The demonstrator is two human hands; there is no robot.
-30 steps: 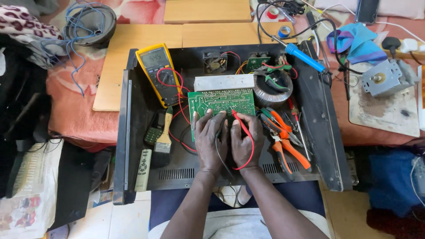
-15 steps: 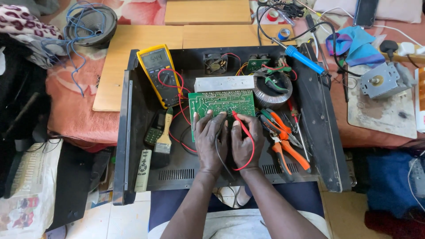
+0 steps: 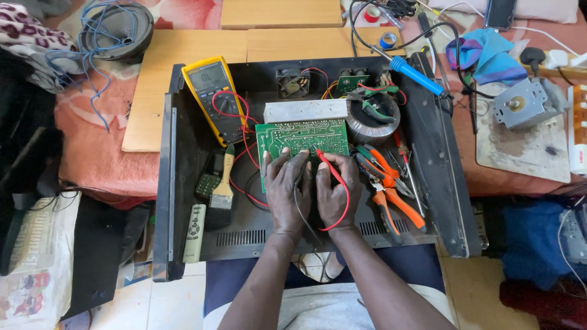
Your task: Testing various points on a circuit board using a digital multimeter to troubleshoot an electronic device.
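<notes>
probes on the board

nothing has moved since the earlier frame: both hands stay on the green circuit board [image 3: 301, 139] inside the black chassis [image 3: 244, 235]. left hand [image 3: 286, 192] is curled around a black probe [image 3: 301, 175], right hand [image 3: 334, 190] is pinched on the red probe [image 3: 324, 160], tips touching the board. yellow multimeter [image 3: 214, 98] lies to the left, orange pliers [image 3: 384, 183] just right.

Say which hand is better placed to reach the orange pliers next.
Right, likely. The right hand holds the red probe on the green board, and the pliers lie just beside it. The left hand sits on the far side.
</notes>
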